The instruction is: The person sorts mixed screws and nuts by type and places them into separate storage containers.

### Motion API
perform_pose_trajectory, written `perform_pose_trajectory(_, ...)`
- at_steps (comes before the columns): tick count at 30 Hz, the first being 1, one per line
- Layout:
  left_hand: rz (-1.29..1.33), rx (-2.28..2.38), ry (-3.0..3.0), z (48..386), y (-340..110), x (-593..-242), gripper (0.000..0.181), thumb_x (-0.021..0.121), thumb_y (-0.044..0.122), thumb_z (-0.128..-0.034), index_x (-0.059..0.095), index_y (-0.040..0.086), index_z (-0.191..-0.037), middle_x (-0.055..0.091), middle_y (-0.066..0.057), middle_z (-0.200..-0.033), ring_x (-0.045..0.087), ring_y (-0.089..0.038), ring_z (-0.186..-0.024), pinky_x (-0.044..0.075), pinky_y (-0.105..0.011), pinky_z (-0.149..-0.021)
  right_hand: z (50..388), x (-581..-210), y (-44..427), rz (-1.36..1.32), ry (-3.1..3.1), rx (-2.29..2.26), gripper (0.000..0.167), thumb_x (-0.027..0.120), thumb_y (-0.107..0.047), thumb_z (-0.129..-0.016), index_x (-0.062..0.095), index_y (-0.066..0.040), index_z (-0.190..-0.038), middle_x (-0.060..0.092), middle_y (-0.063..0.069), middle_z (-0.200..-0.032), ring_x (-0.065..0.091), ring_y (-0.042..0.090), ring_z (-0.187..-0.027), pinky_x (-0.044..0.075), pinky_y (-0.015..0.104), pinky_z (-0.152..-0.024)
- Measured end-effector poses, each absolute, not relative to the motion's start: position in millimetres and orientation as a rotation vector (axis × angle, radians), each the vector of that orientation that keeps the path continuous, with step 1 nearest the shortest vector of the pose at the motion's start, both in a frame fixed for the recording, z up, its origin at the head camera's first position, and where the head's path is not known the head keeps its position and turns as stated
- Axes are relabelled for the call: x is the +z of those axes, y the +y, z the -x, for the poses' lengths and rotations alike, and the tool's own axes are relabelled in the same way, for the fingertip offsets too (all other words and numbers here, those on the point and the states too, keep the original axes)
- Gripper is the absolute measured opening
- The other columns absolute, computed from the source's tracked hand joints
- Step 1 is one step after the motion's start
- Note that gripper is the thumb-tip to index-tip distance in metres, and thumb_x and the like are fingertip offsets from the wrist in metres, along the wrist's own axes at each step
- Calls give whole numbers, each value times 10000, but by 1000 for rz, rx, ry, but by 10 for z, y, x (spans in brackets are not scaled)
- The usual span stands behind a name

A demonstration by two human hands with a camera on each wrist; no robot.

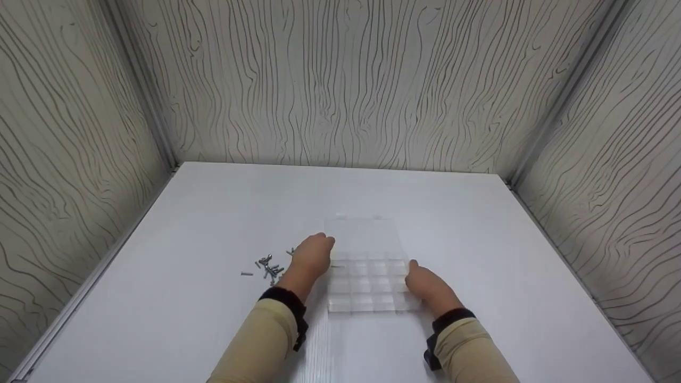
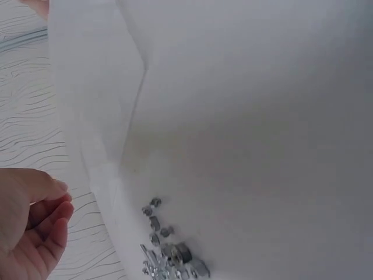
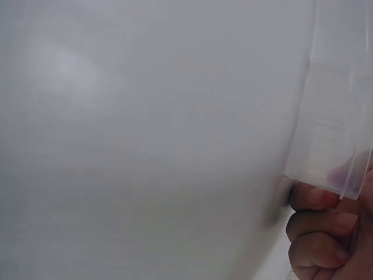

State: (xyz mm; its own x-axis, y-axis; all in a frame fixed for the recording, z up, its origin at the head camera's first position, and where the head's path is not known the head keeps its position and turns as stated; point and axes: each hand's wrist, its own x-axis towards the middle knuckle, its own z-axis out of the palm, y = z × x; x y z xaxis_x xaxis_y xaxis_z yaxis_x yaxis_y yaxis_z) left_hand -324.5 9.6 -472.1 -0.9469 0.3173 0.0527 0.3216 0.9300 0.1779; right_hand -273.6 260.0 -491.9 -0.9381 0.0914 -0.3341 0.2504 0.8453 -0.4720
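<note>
Sleeves (image 1: 254, 343); right grip (image 1: 432, 286) apparently holds compartmented box (image 1: 371, 287).

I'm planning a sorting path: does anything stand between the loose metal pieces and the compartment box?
Yes: in the head view, the left hand and wrist come between the metal pieces and the clear compartment box.

I have a white table (image 1: 452, 213) before me, its top smooth and faintly shiny. Left of its middle, a loose scatter of metal screws (image 1: 272, 270) lies directly on it, several crossing one another. A single screw (image 1: 247, 273) lies apart, farther left. I cannot tell whether the clear compartment case (image 1: 372, 285) touches the surface.
</note>
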Motion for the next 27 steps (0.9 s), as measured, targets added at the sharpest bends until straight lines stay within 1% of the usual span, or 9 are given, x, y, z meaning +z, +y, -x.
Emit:
perform_pose_trajectory(3,458,-318,-3069,3274,4,-4698,320,517,32,-887,578,98,-1194,569,-111,-1208,536,-253,-1118,444,-365,-946,2731,-4902,2588,-176,2780,-657,445,229,-110,-975,217,139,-1343,484,323,-1201,531,361,-1023,447,462,-842)
perform_pose_trajectory(7,389,-334,-3099,3301,-95,-4661,339,519,38,-885,563,101,-1215,557,-109,-1233,519,-249,-1148,424,-366,-971,2730,-4888,2569,-169,2814,-586,464,244,-101,-969,192,154,-1353,456,339,-1239,475,427,-1127,410,500,-924)
perform_pose_trajectory(11,327,-302,-3144,3305,-167,-4639,346,523,25,-883,556,95,-1220,556,-113,-1232,510,-253,-1158,416,-372,-980,2728,-4876,2553,-165,2828,-553,458,242,-92,-964,222,167,-1340,450,345,-1244,435,448,-1165,375,519,-967)
perform_pose_trajectory(14,255,-276,-3160,3308,-205,-4654,314,532,28,-880,576,96,-1183,577,-112,-1196,525,-251,-1136,428,-373,-966,2733,-4870,2555,-169,2833,-568,438,247,-86,-960,278,167,-1317,464,345,-1225,440,452,-1156,377,522,-964)
perform_pose_trajectory(18,147,-255,-3180,3308,-248,-4711,196,561,33,-863,626,80,-1041,630,-107,-1036,593,-242,-996,503,-368,-846,2746,-4874,2562,-151,2852,-571,383,282,-63,-943,381,156,-1240,534,320,-1123,507,434,-1076,422,505,-916)
perform_pose_trajectory(22,88,-234,-3225,3296,-294,-4783,139,574,17,-849,639,51,-967,636,-111,-935,613,-233,-893,532,-356,-754,2755,-4882,2556,-134,2866,-557,342,306,-44,-922,430,149,-1176,571,293,-1032,551,411,-993,452,490,-869)
perform_pose_trajectory(27,94,-207,-3241,3282,-337,-4845,111,596,-5,-822,647,33,-914,632,-110,-860,611,-225,-810,539,-352,-687,2763,-4897,2539,-126,2876,-518,364,300,-46,-923,413,161,-1200,566,304,-1044,551,411,-995,447,490,-875)
